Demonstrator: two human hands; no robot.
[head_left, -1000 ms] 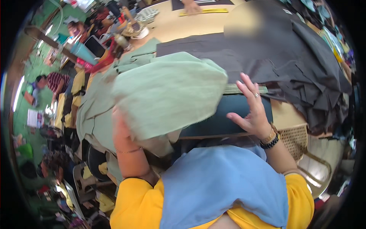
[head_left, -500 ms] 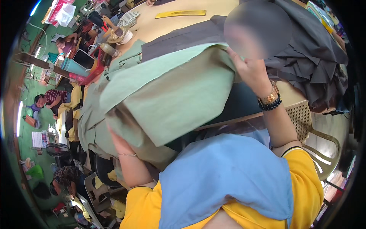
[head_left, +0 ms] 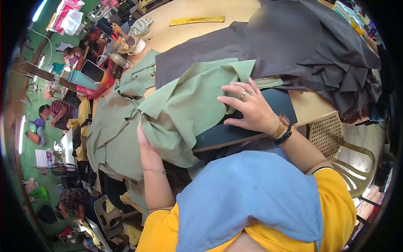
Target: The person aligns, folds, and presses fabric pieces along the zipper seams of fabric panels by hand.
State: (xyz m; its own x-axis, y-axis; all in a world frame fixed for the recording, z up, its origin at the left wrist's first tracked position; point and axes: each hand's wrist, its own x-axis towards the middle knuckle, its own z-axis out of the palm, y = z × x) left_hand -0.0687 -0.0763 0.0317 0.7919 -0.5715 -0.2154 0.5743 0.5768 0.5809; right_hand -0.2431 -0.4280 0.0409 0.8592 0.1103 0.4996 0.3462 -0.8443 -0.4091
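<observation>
One green cloth (head_left: 189, 105) is being supported by the left hand (head_left: 145, 139), whose covered grip is unclear; beside the cloth, the right hand (head_left: 252, 108) is being held loosely open.

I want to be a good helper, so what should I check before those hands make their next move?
1. Left hand at the green fabric piece: ok, it is at the left side.
2. Left fingers gripping firmly: cannot tell, the fabric hides them.
3. Right hand closed on the fabric: not ok, its thumb and fingers are apart, by the right end.
4. Green fabric piece lying flat: not ok, it is folded and rumpled.
5. Yellow ruler away from the hands: ok, it lies farther back on the table.
</observation>
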